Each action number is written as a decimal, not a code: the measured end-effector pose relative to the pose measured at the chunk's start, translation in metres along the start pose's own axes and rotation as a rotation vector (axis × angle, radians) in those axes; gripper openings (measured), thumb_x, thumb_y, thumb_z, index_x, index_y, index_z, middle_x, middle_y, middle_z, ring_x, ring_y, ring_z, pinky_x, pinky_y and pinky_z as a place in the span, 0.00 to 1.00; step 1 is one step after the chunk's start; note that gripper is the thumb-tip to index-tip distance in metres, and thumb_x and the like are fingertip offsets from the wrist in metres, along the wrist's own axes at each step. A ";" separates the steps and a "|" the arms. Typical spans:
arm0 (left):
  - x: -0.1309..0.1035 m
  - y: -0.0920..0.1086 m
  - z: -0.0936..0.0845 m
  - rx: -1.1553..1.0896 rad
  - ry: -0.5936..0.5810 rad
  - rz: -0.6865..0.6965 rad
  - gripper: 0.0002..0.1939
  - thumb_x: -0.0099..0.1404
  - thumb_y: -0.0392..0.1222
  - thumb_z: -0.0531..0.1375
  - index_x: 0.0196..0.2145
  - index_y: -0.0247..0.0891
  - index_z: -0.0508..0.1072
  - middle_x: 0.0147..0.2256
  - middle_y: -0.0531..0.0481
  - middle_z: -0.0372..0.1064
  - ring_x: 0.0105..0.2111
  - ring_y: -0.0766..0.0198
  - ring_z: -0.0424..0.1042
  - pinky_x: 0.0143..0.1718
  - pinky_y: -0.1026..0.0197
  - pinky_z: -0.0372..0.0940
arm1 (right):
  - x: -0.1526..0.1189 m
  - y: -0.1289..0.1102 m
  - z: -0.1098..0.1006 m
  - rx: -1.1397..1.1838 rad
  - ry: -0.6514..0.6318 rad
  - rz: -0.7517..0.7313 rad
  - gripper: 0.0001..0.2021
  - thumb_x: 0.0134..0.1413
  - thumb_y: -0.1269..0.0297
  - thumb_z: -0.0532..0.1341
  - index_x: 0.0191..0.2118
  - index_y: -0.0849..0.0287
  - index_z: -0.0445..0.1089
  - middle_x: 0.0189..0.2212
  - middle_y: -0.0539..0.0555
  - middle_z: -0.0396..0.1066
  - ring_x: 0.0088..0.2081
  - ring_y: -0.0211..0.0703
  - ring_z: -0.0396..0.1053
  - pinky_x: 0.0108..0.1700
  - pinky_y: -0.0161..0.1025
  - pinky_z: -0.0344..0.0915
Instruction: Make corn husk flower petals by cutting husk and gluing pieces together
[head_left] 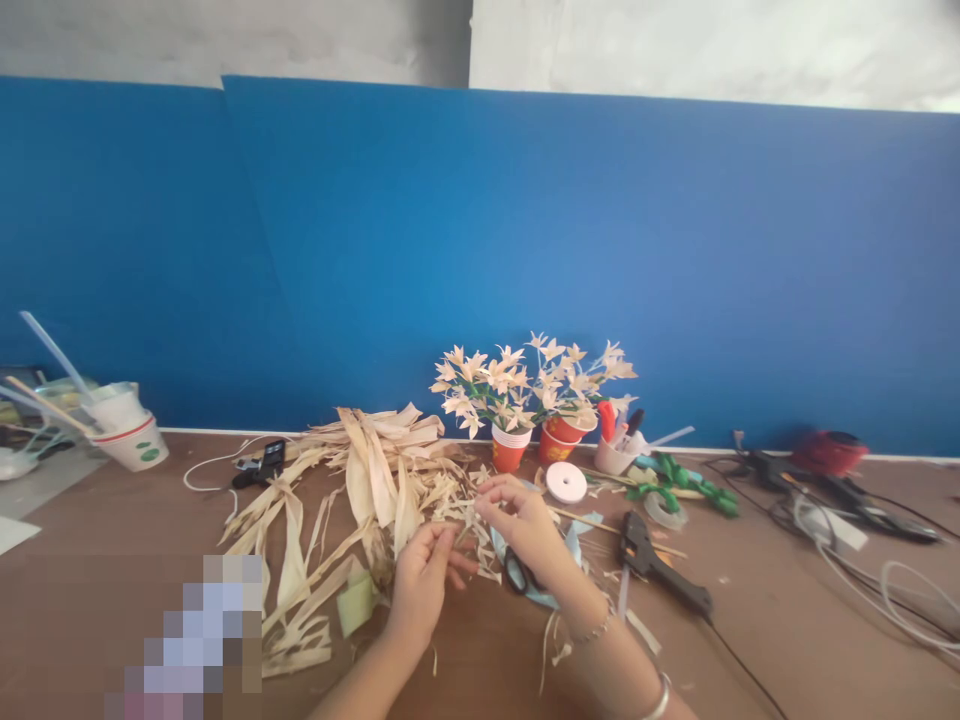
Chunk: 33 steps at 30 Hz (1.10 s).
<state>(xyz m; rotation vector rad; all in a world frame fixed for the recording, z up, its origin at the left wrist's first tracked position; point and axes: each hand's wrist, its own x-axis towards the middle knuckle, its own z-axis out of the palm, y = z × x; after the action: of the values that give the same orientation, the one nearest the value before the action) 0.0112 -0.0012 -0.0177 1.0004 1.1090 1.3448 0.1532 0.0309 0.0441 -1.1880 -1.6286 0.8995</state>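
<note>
Dried husks [375,470] are heaped on the brown table [480,665], too tangled to be counted, and are spread mainly to the left of and beyond the two hands. Their near edge is partly covered by the left hand [429,580], whose thumb and fingers are drawn close together; the right hand [517,520] is raised just beside it over the scraps [450,495], with fingers bent toward the thumb. Whether a thin strip is pinched in either hand cannot be told. Two bracelets [598,630] are worn on the right arm. One black ring handle [508,572] is partly hidden by the right hand. One light green piece [356,603] is laid among the husks. Beyond the hands, pale flowers [499,378], overlapping too much to be counted, are held in at least two red cups [508,458]. Beside these are set one white roll [555,490] and one container of pens [613,457]. To the right, one glue gun [660,570] is laid near one clear ring [665,513] and green ties [679,480]. One small black device [270,462] is seen left of the husks, and farther left one red-rimmed cup [135,445].
</note>
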 end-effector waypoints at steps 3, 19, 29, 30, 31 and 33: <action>0.000 -0.003 -0.001 0.018 -0.044 -0.002 0.23 0.57 0.56 0.57 0.40 0.33 0.70 0.23 0.50 0.71 0.17 0.65 0.70 0.14 0.68 0.57 | 0.000 0.001 0.000 0.006 0.002 -0.004 0.10 0.48 0.60 0.61 0.22 0.59 0.69 0.36 0.55 0.70 0.38 0.43 0.67 0.34 0.37 0.61; -0.006 0.004 0.000 0.160 0.034 -0.010 0.26 0.53 0.54 0.61 0.44 0.33 0.73 0.14 0.57 0.64 0.09 0.72 0.53 0.11 0.68 0.50 | -0.002 -0.007 -0.005 -0.084 -0.043 -0.041 0.06 0.49 0.65 0.60 0.25 0.58 0.71 0.39 0.54 0.68 0.39 0.42 0.66 0.34 0.36 0.60; -0.003 0.001 0.005 0.059 -0.004 -0.005 0.16 0.50 0.51 0.63 0.28 0.35 0.70 0.22 0.53 0.70 0.10 0.76 0.53 0.13 0.69 0.48 | -0.006 -0.010 0.004 -0.127 -0.060 -0.064 0.06 0.48 0.67 0.61 0.23 0.59 0.69 0.38 0.54 0.68 0.41 0.44 0.66 0.37 0.37 0.60; -0.003 0.001 0.005 0.063 -0.013 -0.004 0.16 0.50 0.51 0.63 0.28 0.35 0.69 0.22 0.53 0.70 0.10 0.76 0.53 0.13 0.69 0.48 | -0.005 -0.011 0.004 -0.131 -0.060 -0.067 0.06 0.48 0.67 0.61 0.23 0.59 0.69 0.38 0.54 0.69 0.41 0.44 0.66 0.38 0.38 0.61; -0.003 0.001 0.005 0.070 -0.018 -0.002 0.16 0.51 0.51 0.63 0.28 0.35 0.69 0.22 0.53 0.69 0.11 0.76 0.53 0.14 0.69 0.49 | -0.005 -0.011 0.004 -0.138 -0.062 -0.079 0.06 0.48 0.66 0.61 0.23 0.59 0.70 0.38 0.54 0.69 0.41 0.44 0.66 0.40 0.38 0.61; -0.003 0.000 0.004 0.084 -0.020 0.005 0.16 0.51 0.52 0.62 0.28 0.35 0.69 0.21 0.54 0.68 0.11 0.76 0.53 0.14 0.69 0.48 | -0.003 -0.013 -0.005 -0.165 -0.056 -0.116 0.05 0.49 0.65 0.61 0.26 0.59 0.71 0.37 0.54 0.70 0.42 0.44 0.67 0.42 0.38 0.61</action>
<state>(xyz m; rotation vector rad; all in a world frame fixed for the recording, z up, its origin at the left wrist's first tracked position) 0.0153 -0.0039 -0.0164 1.0761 1.1565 1.2982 0.1542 0.0249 0.0570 -1.1747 -1.8258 0.7431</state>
